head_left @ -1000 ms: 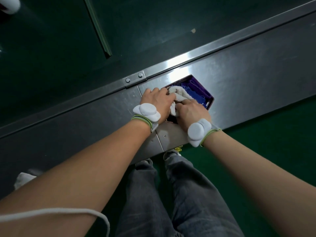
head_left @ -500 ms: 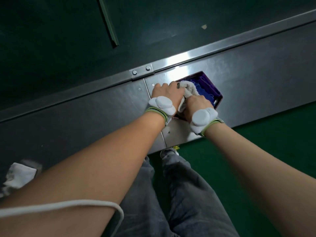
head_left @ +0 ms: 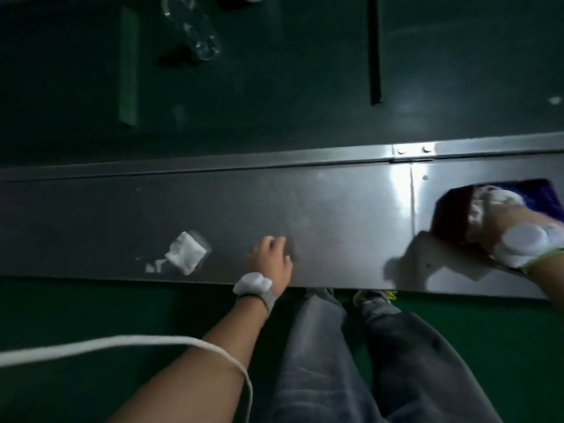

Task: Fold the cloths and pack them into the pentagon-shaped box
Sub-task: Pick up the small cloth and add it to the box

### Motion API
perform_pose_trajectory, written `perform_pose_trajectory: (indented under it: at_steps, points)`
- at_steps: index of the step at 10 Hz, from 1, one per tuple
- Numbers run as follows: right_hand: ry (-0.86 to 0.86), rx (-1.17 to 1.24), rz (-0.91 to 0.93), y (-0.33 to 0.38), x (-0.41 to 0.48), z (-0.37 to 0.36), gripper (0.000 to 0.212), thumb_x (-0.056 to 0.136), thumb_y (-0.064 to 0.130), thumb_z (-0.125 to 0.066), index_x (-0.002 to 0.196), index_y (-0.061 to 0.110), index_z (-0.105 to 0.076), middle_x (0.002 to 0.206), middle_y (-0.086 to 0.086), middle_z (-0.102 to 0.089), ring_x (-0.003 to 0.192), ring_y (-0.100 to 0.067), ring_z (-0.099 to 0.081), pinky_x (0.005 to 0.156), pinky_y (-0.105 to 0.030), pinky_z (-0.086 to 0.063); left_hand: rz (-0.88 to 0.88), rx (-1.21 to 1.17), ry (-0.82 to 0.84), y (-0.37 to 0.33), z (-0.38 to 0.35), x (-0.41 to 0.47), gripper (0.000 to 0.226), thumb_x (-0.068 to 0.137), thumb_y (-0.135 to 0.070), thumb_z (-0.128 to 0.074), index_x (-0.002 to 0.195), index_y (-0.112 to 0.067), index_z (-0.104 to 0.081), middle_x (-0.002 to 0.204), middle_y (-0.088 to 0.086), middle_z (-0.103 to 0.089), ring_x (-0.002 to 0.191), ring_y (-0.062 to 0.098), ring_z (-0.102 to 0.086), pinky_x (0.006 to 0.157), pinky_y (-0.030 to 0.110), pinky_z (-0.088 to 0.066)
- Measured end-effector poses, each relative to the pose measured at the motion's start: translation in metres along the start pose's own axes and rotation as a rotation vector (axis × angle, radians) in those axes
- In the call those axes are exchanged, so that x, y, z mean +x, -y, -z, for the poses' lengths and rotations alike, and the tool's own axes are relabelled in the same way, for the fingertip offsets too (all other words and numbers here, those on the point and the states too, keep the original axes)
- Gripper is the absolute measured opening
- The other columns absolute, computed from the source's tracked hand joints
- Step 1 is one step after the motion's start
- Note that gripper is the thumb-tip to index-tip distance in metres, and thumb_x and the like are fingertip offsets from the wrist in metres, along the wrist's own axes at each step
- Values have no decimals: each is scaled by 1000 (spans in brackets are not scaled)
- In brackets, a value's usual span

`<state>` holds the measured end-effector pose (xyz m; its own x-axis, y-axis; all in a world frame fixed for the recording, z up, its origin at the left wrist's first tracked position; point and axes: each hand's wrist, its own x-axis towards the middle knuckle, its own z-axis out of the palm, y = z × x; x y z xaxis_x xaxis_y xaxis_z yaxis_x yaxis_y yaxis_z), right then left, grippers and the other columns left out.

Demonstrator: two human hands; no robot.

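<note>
The dark pentagon-shaped box (head_left: 451,209) with a purple inside sits at the far right of the steel table. My right hand (head_left: 500,221) rests in it, pressing on a white cloth (head_left: 488,198) that lies over blue cloth. My left hand (head_left: 270,254) hovers over the middle of the table near its front edge, fingers loosely apart and holding nothing. Another white cloth (head_left: 186,254), crumpled, lies on the table to the left of that hand, apart from it.
The steel table (head_left: 335,209) runs left to right with a raised rail along its far side. Beyond it is a dark green surface with a clear plastic bottle (head_left: 198,35). A white cord (head_left: 152,341) crosses my left forearm. Legs in grey trousers stand below.
My left hand has left the box and moved left toward the crumpled white cloth. The view has swung left, so the box now sits at the right edge. My right hand stays on the cloth.
</note>
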<state>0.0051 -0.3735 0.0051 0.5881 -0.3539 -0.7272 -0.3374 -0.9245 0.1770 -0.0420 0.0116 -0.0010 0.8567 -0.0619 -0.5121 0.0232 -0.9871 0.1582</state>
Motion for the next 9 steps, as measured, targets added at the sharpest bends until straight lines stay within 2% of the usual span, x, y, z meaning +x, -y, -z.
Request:
perform_pose_trajectory:
  at_steps: [1, 2, 3, 4, 5, 6, 7, 8, 9]
  points:
    - [-74, -4, 90, 45, -13, 19, 28, 91, 15, -49, 105, -7, -61, 112, -32, -58, 105, -48, -54, 91, -50, -44, 374, -60, -111, 86, 12, -19, 34, 84, -27, -54, 115, -13, -55, 116, 18, -56, 102, 37, -56, 82, 43, -47]
    - [-262, -73, 149, 95, -56, 31, 30, 84, 40, -49, 75, 17, -65, 78, -13, -65, 66, -31, -61, 63, -35, -52, 718, -185, -225, 147, 19, -22, 41, 87, -30, -52, 123, -11, -45, 130, 22, -47, 117, 41, -46, 88, 50, -46]
    - [-273, -74, 337, 157, -82, 21, 29, 88, 46, -46, 87, 28, -68, 88, -10, -70, 72, -31, -64, 58, -28, -43, 902, -363, -224, 186, 17, -11, 67, 87, -36, -56, 138, -1, -30, 146, 25, -33, 130, 43, -36, 101, 50, -37]
    - [-191, -73, 482, 208, -92, 2, 25, 88, 47, -47, 93, 33, -68, 89, -7, -70, 69, -29, -61, 59, -28, -42, 978, -493, -90, 204, 5, 0, 82, 87, -51, -51, 143, 0, -21, 143, 22, -42, 125, 38, -47, 105, 42, -37]
    - [-131, -21, 622, 239, -101, -17, 25, 87, 46, -46, 96, 34, -67, 88, -4, -71, 72, -29, -63, 58, -27, -42, 1081, -586, -50, 207, -7, 6, 81, 81, -63, -45, 139, -8, -32, 124, 16, -59, 113, 34, -56, 97, 38, -44]
    - [-45, 27, 711, 257, -110, -28, 23, 86, 42, -47, 98, 34, -66, 89, -3, -72, 78, -30, -65, 60, -28, -44, 1127, -743, -159, 198, -11, 11, 70, 75, -61, -55, 124, -11, -49, 101, 7, -66, 83, 24, -62, 76, 30, -46]
    - [2, 59, 715, 258, -114, -30, 22, 87, 40, -49, 98, 34, -66, 91, -1, -71, 80, -29, -64, 64, -31, -49, 1071, -940, -311, 182, -5, 11, 54, 75, -49, -67, 115, -15, -56, 70, -10, -49, 63, 10, -48, 73, 27, -39]
    - [53, 132, 667, 246, -113, -25, 20, 87, 39, -51, 99, 34, -67, 93, -1, -71, 84, -29, -64, 68, -31, -51, 868, -1151, -262, 151, -1, 14, 39, 75, -40, -71, 107, -18, -68, 83, -5, -67, 81, 17, -64, 75, 27, -47]
    - [72, 321, 596, 222, -103, -17, 31, 89, 37, -53, 116, 28, -64, 103, 1, -72, 99, -25, -64, 81, -25, -46, 641, -1279, -174, 94, 8, 24, 27, 79, -25, -72, 104, -15, -71, 87, -4, -71, 67, 0, -64, 58, 14, -48]
